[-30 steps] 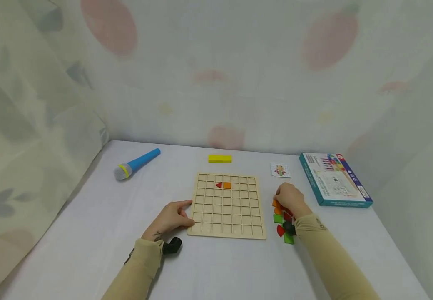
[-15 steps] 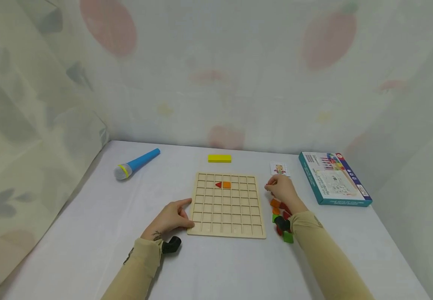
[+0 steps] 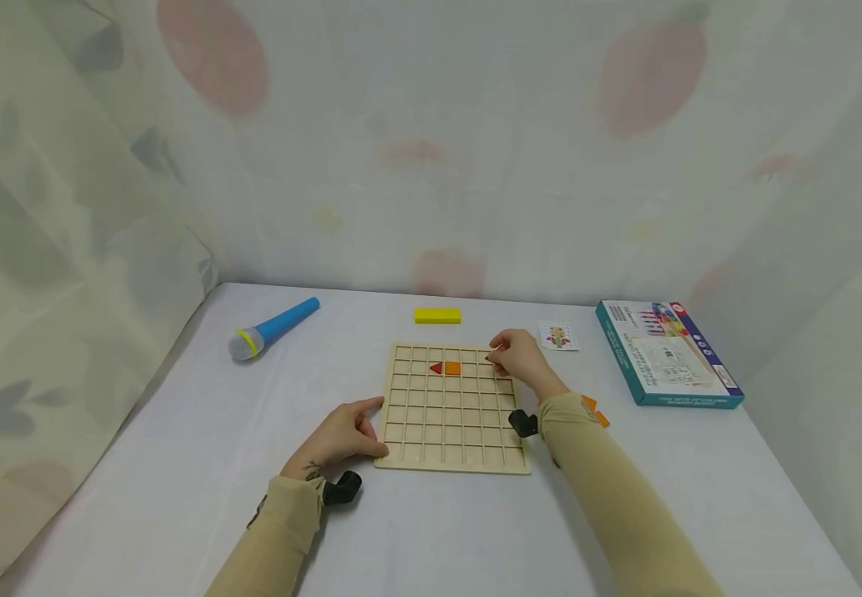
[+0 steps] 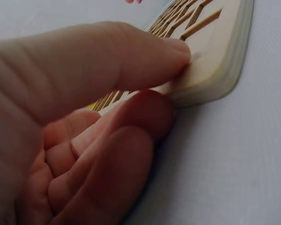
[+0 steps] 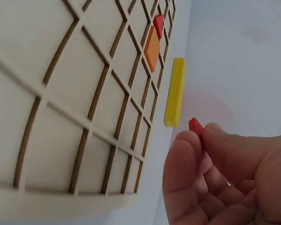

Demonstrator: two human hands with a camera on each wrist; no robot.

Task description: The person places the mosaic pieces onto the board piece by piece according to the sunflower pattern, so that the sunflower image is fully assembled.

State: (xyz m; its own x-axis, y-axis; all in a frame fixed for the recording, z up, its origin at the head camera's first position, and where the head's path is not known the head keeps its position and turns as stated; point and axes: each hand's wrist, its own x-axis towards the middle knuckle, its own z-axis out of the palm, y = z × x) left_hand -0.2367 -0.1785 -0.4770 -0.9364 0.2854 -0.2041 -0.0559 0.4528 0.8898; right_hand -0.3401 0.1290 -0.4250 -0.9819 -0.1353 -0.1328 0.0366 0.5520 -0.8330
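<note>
A pale wooden grid board (image 3: pixel 461 431) lies on the white table. In one of its upper rows, a red triangle (image 3: pixel 437 367) sits beside an orange square (image 3: pixel 452 368). My left hand (image 3: pixel 337 435) holds the board at its near left corner, thumb (image 4: pixel 164 54) on the top face and fingertips against the edge. Over the board's far right corner, my right hand (image 3: pixel 522 361) pinches a small red tile (image 5: pixel 195 126) between thumb and forefinger; its full shape is partly covered by the fingertips.
Behind the board lies a yellow block (image 3: pixel 437 316). A blue toy microphone (image 3: pixel 274 327) is at far left. On the right are a small pattern card (image 3: pixel 558 336), a game box (image 3: pixel 670 356) and loose orange tiles (image 3: pixel 599 418), partly hidden by my right sleeve.
My right hand has picked up a red tile from the pile at the right and carried it up and left to the board. The left hand has stayed at the board's corner.
</note>
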